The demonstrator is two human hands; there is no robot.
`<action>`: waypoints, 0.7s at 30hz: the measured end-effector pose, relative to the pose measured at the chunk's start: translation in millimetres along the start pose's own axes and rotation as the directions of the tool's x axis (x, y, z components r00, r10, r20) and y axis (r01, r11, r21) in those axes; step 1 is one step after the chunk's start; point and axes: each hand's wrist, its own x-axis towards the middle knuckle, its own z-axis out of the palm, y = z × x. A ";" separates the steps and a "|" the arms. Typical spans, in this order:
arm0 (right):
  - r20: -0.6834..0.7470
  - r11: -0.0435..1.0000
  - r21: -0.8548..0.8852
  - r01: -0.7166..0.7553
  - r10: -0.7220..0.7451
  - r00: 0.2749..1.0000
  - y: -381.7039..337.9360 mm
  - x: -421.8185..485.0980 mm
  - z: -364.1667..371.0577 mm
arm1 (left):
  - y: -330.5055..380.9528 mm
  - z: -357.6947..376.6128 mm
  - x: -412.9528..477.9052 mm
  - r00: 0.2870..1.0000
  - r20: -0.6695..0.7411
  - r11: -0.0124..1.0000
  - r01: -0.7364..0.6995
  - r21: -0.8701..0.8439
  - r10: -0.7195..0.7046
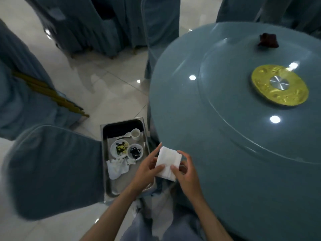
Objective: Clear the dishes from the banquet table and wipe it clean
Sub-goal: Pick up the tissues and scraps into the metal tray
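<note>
Far left: covered chair (pixel 52 171), blue-grey, blurred. Just right of it: metal tray (pixel 114 186), close beside the bench edge; cannot tell what carries it. In the tray, back to front:
- small white cup (pixel 135 133), upright, with white spoon (pixel 126 136) just left of it
- plate (pixel 119 148) with yellow-green scraps, touching bowl (pixel 135 151) with dark scraps
- crumpled napkin (pixel 117 168) in front of both

Next right: left grip (pixel 145 168), clamped on folded white cloth (pixel 167 164). Thumb on the cloth's front face, index finger straight up along its left edge. Cloth held in the air over the gap between tray and bench, tilted, low corner toward the right.

Then right grip (pixel 188 176), also clamped on the cloth: thumb on the lower front, fingers curled round the right edge.

Right side: round bench (pixel 173 101), blue-grey under glass, ceiling lights reflected. On it a glass turntable (pixel 243 127) with gold disc (pixel 260 84) at centre. At the far side, a dark red bundle (pixel 268 40), too blurred to identify.
</note>
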 end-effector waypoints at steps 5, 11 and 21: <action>0.140 0.977 -0.209 -0.042 0.073 0.987 31.7 -20.5 63.5 | -51.4 -75.7 -41.5 0.988 -0.028 0.987 0.156 0.030 -0.155; 0.168 0.939 -0.291 -0.185 0.240 0.956 84.5 -20.4 120.4 | -122.8 -116.9 -58.9 0.927 -0.225 0.954 0.297 -0.050 -0.300; 0.144 0.883 -0.373 -0.284 0.358 0.923 203.8 51.0 170.9 | -251.0 -145.7 2.6 0.830 -0.403 0.920 0.382 -0.091 -0.385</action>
